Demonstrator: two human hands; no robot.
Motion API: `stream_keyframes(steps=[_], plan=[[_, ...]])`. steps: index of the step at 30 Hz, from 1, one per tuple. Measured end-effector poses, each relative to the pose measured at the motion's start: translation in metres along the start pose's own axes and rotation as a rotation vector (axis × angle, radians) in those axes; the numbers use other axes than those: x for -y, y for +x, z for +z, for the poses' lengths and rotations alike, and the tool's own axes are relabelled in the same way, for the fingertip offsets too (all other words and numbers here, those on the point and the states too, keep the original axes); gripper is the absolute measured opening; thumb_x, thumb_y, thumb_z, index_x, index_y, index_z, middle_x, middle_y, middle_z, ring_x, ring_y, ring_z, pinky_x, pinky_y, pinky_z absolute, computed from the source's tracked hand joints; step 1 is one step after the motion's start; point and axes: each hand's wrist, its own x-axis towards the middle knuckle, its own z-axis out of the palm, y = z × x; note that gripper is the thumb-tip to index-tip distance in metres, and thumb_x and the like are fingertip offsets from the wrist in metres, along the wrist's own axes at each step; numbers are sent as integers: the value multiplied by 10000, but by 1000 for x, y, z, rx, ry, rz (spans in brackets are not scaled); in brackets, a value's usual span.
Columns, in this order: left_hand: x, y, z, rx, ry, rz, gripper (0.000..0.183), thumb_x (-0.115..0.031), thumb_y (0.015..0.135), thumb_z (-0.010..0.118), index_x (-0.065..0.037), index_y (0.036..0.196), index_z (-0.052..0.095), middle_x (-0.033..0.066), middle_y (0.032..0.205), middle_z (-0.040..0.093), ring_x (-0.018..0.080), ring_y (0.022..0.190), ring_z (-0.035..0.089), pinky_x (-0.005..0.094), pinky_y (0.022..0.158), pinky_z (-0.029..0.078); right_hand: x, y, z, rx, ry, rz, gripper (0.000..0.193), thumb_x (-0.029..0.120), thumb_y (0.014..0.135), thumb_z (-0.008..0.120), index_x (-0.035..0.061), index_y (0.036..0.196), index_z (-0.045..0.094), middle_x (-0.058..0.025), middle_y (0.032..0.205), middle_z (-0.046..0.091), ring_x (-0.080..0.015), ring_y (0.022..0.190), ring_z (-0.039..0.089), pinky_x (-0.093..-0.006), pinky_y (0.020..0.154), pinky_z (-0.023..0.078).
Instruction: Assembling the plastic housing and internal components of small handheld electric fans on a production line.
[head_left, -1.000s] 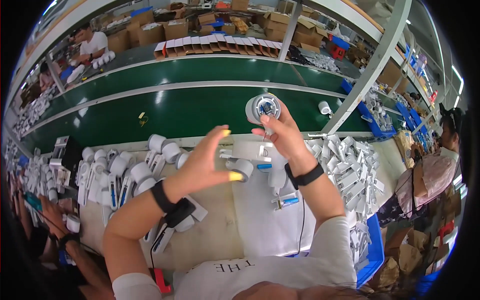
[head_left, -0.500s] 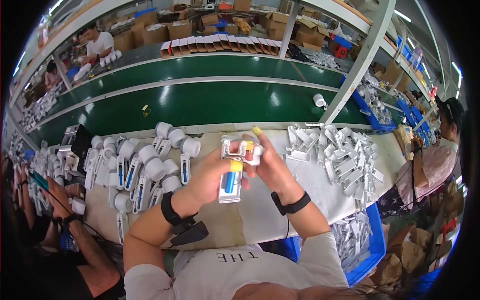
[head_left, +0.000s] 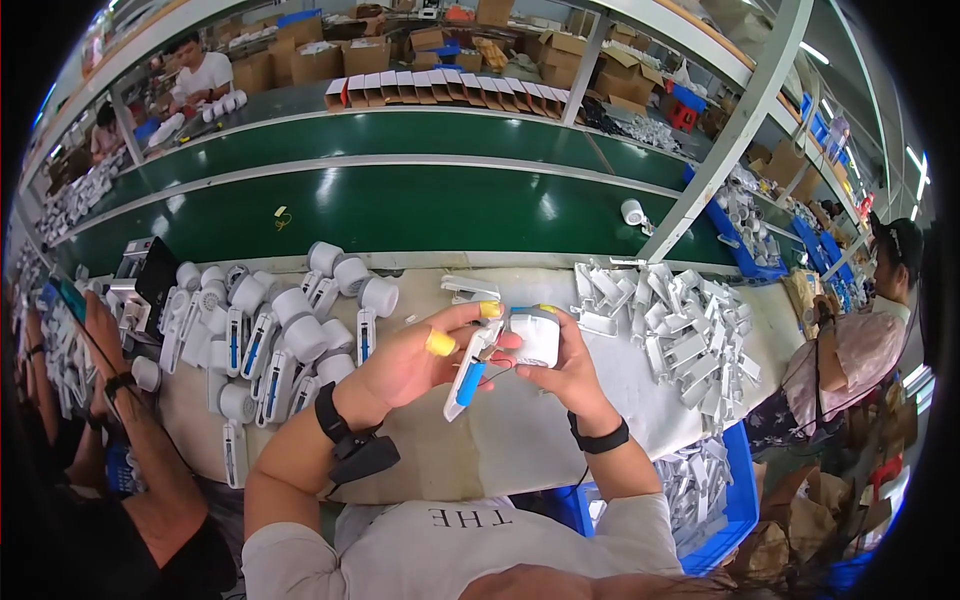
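Observation:
My left hand [head_left: 415, 362], with yellow wraps on two fingertips, is closed on a slim white handle shell [head_left: 457, 402]. A blue cylindrical battery [head_left: 470, 384] lies along the shell's inside, which is exposed. My right hand [head_left: 575, 372] grips a round white head [head_left: 535, 340] with a grey rim, just right of the shell. Thin red wires [head_left: 493, 374] run between the shell and the head. Fingers hide where the two parts meet. Beyond my hands, a loose white casing piece [head_left: 470, 288] lies on the table.
Several round-headed white devices [head_left: 300, 335] are heaped on the left, beside a black-and-silver box [head_left: 145, 285]. White casing pieces [head_left: 690, 335] pile up on the right, above a blue bin [head_left: 745, 490]. A green conveyor [head_left: 400, 205] runs behind; co-workers sit at both sides.
My hands have spread slightly, and the handle shell has tilted. The round head now shows in my right hand, turned sideways. A casing piece is now visible on the table behind them.

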Motion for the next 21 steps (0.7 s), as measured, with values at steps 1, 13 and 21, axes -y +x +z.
stream_keyframes(steps=[1, 13, 21], plan=[[1, 3, 5, -105, 159, 11, 533, -254, 844, 526, -67, 1308, 341, 181, 1182, 522, 286, 1004, 563, 353, 752, 501, -1, 0, 1, -13, -21, -6, 753, -59, 665, 692, 69, 1301, 310, -78, 1171, 479, -185, 1091, 472, -317, 876, 427], [27, 5, -14, -297, 665, 108, 319, -134, 888, 416, -36, 1184, 345, 109, 962, 532, 185, 798, 600, 276, 623, 480, 21, 3, -14, -4, -108, 3, 742, -5, 646, 726, 52, 1284, 351, -82, 1183, 484, -203, 1096, 483, -321, 917, 398], [20, 7, -6, -345, 641, 5, 192, -79, 854, 427, -30, 1037, 392, 83, 858, 542, 155, 670, 597, 261, 538, 459, 29, 16, -18, 107, -48, -49, 764, 62, 639, 777, 109, 1280, 366, -63, 1177, 480, -230, 1122, 480, -369, 937, 397]])
